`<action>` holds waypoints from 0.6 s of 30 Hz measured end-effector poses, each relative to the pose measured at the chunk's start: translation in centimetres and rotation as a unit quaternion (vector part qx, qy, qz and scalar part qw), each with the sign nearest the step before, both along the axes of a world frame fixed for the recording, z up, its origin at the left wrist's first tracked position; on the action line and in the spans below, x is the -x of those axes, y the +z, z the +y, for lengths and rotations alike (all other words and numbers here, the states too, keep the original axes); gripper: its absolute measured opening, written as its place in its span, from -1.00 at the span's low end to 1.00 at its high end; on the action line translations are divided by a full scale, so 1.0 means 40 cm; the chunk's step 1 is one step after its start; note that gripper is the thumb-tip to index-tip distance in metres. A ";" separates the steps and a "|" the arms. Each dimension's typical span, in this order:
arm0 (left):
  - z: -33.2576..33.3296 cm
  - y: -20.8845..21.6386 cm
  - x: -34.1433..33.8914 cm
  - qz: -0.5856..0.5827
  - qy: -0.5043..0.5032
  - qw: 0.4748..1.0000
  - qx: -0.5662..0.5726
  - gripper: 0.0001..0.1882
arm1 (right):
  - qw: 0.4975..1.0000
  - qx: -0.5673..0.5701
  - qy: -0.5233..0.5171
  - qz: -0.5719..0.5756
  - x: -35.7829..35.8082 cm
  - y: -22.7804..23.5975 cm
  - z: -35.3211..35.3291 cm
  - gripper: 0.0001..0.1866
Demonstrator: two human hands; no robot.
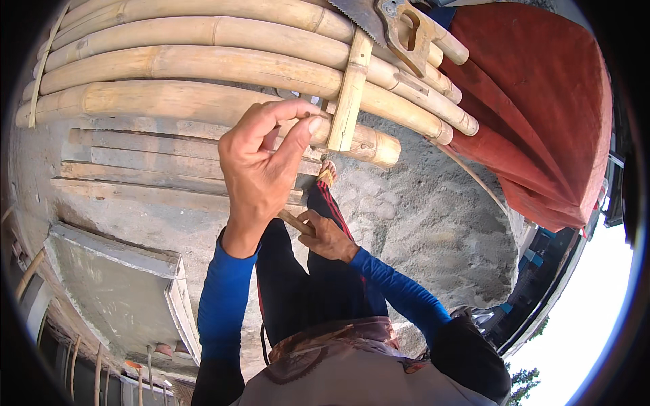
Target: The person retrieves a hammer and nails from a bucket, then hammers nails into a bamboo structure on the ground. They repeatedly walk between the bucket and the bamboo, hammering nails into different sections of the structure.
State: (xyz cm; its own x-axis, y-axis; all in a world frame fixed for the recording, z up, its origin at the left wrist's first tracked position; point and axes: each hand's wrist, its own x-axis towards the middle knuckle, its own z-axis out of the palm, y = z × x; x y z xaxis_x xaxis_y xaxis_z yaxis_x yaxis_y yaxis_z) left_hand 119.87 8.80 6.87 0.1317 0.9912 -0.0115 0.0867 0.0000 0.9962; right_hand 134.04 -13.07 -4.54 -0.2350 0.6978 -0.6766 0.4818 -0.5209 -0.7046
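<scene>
My left hand [261, 159] is raised at the near bamboo pole [156, 101], its thumb and forefinger pinched together. Whatever lies between those fingertips is too small to make out. Just right of the pinch, a flat wooden slat [352, 95] crosses several bamboo poles laid side by side. Lower down, in front of my legs, my right hand [330, 237] is closed round a wooden handle [292, 220]. The far end of that handle disappears behind my left wrist, so the tool's head is hidden. A handsaw [413, 37] with a wooden grip rests on the poles at the top.
Wooden planks [149, 162] lie on the ground below the poles. A red tarp [535, 101] bulges at the right, beside rough grey sand [433, 230]. Left of me stands a low grey-topped slab [115, 284]. My sandalled foot [328, 174] is under the pole ends.
</scene>
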 end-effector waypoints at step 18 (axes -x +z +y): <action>0.119 -0.177 -0.210 0.151 -0.095 0.974 -0.137 -0.88 | 0.901 0.104 -0.419 0.028 -0.558 0.296 -0.324 -0.45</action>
